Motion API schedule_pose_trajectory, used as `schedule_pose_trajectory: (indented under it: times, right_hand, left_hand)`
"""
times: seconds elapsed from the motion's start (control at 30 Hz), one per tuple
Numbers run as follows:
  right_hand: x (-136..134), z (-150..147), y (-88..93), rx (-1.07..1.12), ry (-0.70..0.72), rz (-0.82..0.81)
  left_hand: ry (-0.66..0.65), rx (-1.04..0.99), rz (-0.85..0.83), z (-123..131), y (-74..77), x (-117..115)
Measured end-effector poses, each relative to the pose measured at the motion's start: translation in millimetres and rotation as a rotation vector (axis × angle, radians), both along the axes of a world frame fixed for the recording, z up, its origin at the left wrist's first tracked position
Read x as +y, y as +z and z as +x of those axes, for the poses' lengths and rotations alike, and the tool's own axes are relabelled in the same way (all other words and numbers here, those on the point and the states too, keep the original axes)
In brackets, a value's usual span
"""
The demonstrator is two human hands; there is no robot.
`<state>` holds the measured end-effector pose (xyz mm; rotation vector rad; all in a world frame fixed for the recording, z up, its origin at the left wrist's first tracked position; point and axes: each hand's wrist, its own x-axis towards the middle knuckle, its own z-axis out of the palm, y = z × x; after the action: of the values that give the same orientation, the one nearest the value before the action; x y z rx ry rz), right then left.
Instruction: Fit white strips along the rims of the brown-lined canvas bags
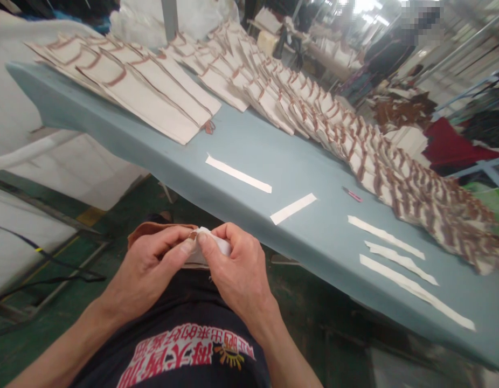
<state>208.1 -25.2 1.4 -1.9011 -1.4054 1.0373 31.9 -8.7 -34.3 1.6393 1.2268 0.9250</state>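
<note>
Both hands meet just below the near edge of the blue-grey table point(298, 178), in front of my dark printed shirt. My left hand point(152, 267) and my right hand point(237, 269) are closed in a pinch on a small white fabric piece with brown trim point(211, 242). A brown flap of it shows behind my left fingers. Most of the piece is hidden by the fingers.
Long overlapping rows of white fabric pieces with brown trim point(314, 102) cover the far side of the table. Several white fabric strips point(238, 173) and a small pink tool point(352, 194) lie on the near side. White bulk sacks stand at left; a person works at back right.
</note>
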Motion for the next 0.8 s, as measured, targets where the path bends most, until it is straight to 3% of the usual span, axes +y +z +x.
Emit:
schedule_pose_trajectory:
  times: [0.13, 0.27, 0.57, 0.8]
  right_hand:
    - [-1, -1, 3.9, -0.060, -0.001, 0.015]
    - [-1, 0, 6.4, -0.054, 0.032, -0.005]
    - [-4, 2, -2.6, 0.239, -0.004, 0.079]
    - [-6, -2, -5.9, 0.212, -0.028, 0.129]
  left_hand:
    - [0.018, 0.012, -0.012, 0, 4.9, -1]
    - [-0.035, 0.031, 0.000, -3, 0.4, 3]
    - [-0.020, -0.033, 0.085, 0, -0.3, 7]
    - [0.019, -0.082, 0.054, 2, 1.7, 8]
